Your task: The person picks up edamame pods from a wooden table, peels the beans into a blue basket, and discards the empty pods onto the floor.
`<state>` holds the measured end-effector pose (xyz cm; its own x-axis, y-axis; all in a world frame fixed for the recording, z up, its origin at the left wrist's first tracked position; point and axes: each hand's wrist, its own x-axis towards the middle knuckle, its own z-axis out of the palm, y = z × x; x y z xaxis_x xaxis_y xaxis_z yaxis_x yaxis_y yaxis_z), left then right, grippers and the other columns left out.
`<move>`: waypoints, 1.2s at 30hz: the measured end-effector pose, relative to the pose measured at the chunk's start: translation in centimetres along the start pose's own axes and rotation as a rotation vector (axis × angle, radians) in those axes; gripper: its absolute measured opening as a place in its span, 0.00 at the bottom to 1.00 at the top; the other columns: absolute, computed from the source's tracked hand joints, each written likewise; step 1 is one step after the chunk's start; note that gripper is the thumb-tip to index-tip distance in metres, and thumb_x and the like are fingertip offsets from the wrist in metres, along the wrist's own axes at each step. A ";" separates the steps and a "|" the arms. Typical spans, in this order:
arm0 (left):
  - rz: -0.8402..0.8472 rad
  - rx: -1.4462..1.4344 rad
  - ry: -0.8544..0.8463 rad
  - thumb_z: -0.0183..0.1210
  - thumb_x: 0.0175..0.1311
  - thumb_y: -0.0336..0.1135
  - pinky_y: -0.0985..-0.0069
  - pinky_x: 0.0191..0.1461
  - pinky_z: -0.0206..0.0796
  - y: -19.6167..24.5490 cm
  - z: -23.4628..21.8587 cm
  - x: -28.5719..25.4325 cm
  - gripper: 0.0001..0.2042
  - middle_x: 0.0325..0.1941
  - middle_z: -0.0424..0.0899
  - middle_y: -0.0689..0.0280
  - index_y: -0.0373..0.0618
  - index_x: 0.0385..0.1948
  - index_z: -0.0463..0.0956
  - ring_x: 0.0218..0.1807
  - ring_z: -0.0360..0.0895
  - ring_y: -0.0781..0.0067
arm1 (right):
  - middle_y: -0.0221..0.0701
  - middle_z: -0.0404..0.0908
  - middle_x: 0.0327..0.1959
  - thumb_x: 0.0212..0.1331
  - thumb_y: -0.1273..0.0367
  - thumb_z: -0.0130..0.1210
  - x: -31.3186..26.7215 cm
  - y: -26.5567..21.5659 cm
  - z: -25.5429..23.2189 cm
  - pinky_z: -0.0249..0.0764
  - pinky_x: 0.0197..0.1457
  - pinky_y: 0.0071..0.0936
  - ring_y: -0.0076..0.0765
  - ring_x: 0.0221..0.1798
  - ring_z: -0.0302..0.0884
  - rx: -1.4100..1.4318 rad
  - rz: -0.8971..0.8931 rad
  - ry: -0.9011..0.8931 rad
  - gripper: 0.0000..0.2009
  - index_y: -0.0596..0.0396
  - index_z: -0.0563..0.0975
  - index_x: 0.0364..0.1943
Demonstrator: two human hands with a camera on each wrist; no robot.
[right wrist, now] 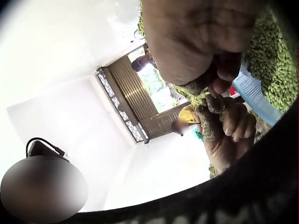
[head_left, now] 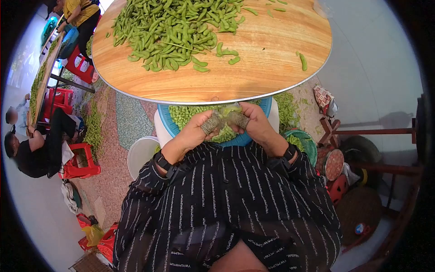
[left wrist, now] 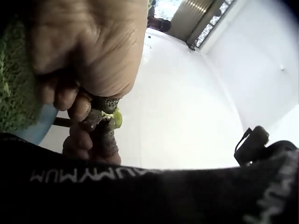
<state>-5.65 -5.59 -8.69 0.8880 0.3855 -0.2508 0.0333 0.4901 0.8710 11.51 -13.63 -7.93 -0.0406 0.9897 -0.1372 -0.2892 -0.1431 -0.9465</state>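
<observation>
My left hand [head_left: 199,128] and right hand [head_left: 259,124] meet just below the near edge of the round wooden table [head_left: 272,59]. Between the fingertips they pinch a green soybean pod [head_left: 231,109], largely covered by the fingers; a bit of the pod [left wrist: 117,118] pokes out in the left wrist view. Rough grey-brown wraps cover both thumbs. Underneath the hands sits a blue basin [head_left: 164,120] of shelled green beans [head_left: 186,114]. A large heap of unshelled pods [head_left: 167,31] lies on the table, with a few loose ones near its edge.
A white bucket [head_left: 136,156] stands left of my lap, a green basket [head_left: 310,152] at the right. Fallen pods [head_left: 94,127] litter the floor. At far left, people work by another table near red stools [head_left: 81,165]. Wooden furniture [head_left: 371,132] is on the right.
</observation>
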 end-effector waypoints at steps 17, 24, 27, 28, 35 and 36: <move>0.436 0.812 0.123 0.48 0.59 0.34 0.77 0.30 0.61 0.7 0.8 -0.1 0.08 0.22 0.71 0.61 0.38 0.29 0.68 0.24 0.68 0.69 | 0.23 0.71 0.23 0.46 0.78 0.49 -0.2 -1.1 0.1 0.63 0.29 0.17 0.16 0.26 0.64 -0.330 -0.125 -0.052 0.08 0.60 0.72 0.33; 0.481 0.786 0.098 0.47 0.59 0.34 0.76 0.29 0.61 0.8 1.0 0.0 0.08 0.21 0.70 0.60 0.38 0.29 0.67 0.24 0.68 0.68 | 0.22 0.71 0.22 0.49 0.74 0.51 0.0 -0.6 0.0 0.63 0.28 0.17 0.15 0.26 0.63 -0.379 -0.254 -0.051 0.06 0.60 0.72 0.33; 0.296 0.585 0.008 0.47 0.59 0.34 0.76 0.29 0.61 1.5 1.1 -0.3 0.08 0.19 0.69 0.61 0.38 0.30 0.67 0.22 0.68 0.68 | 0.22 0.71 0.22 0.51 0.73 0.49 -0.2 -0.9 -0.1 0.62 0.27 0.14 0.14 0.25 0.64 -0.049 0.052 -0.123 0.06 0.58 0.72 0.33; 0.356 0.643 0.017 0.47 0.58 0.33 0.75 0.28 0.61 1.7 1.2 -0.3 0.07 0.19 0.69 0.60 0.38 0.29 0.67 0.22 0.68 0.65 | 0.22 0.70 0.21 0.52 0.72 0.49 -0.2 -0.9 -0.2 0.61 0.26 0.13 0.14 0.24 0.65 -0.071 0.056 -0.124 0.06 0.58 0.72 0.34; 0.195 1.290 0.229 0.50 0.42 0.23 0.61 0.31 0.62 3.5 2.4 -1.0 0.06 0.21 0.72 0.47 0.37 0.25 0.65 0.28 0.70 0.45 | 0.25 0.73 0.21 0.50 0.73 0.50 -0.1 -1.8 0.1 0.64 0.28 0.18 0.18 0.25 0.65 -0.330 -0.074 -0.130 0.07 0.59 0.72 0.34; 0.193 1.289 0.230 0.50 0.42 0.23 0.61 0.31 0.62 3.7 2.6 -1.1 0.06 0.21 0.72 0.47 0.37 0.25 0.65 0.28 0.70 0.45 | 0.25 0.73 0.21 0.50 0.73 0.50 -0.1 -1.7 0.1 0.64 0.28 0.18 0.18 0.25 0.65 -0.330 -0.073 -0.132 0.07 0.59 0.72 0.34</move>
<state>-5.30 -6.28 -4.11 0.8341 0.5507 -0.0320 0.4387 -0.6271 0.6437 11.87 -13.45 -6.26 -0.1605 0.9859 -0.0472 0.0271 -0.0434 -0.9987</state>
